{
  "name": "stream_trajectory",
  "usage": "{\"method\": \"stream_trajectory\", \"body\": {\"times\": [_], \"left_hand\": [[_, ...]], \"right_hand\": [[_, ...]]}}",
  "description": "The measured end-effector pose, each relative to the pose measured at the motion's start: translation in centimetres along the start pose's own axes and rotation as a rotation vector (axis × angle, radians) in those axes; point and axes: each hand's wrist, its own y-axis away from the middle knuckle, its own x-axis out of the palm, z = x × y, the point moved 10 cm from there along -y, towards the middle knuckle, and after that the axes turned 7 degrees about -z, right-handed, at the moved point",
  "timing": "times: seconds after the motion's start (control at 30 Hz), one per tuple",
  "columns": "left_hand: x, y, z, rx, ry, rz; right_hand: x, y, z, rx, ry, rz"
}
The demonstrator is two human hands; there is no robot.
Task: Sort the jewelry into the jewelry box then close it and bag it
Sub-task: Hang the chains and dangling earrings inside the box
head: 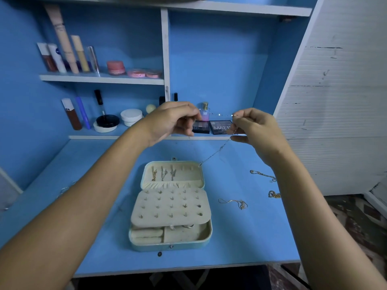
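Note:
An open light-blue jewelry box (206,240) with cream lining lies in the middle of the blue desk. Three chains hang on hooks in its lid, and several earring studs sit in its padded flap. My left hand (173,120) and my right hand (254,128) are raised above the box, each pinching one end of a thin silver necklace (217,150). The chain stretches between my fingers, and a loop of it hangs down toward the lid's right corner. Three more chains (233,203) (262,175) (274,194) lie loose on the desk to the right of the box.
Two eyeshadow palettes (221,126) and a small perfume bottle (204,111) stand on the back ledge behind my hands. Cosmetic tubes and jars (109,120) fill the left shelves. More jewelry (65,190) shows at the left beside my forearm. The desk's front edge (188,268) is near.

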Motion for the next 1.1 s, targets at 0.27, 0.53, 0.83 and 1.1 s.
{"method": "stream_trajectory", "body": {"times": [0.27, 0.53, 0.83, 1.1], "left_hand": [[-2.1, 1.4, 1.8, -0.062, -0.239, -0.064], [-3.4, 2.8, 5.2, -0.116, -0.426, -0.029], [-3.7, 3.4, 7.3, -0.101, -0.684, -0.041], [-3.1, 3.7, 8.7, -0.034, -0.896, -0.011]], "right_hand": [[2.8, 0.8, -0.4, -0.038, 0.06, 0.068], [5.5, 1.1, -2.8, -0.013, 0.216, 0.142], [7.0, 0.7, -5.1, -0.014, 0.406, 0.136], [8.5, 0.0, -7.6, -0.044, 0.693, 0.124]]}}
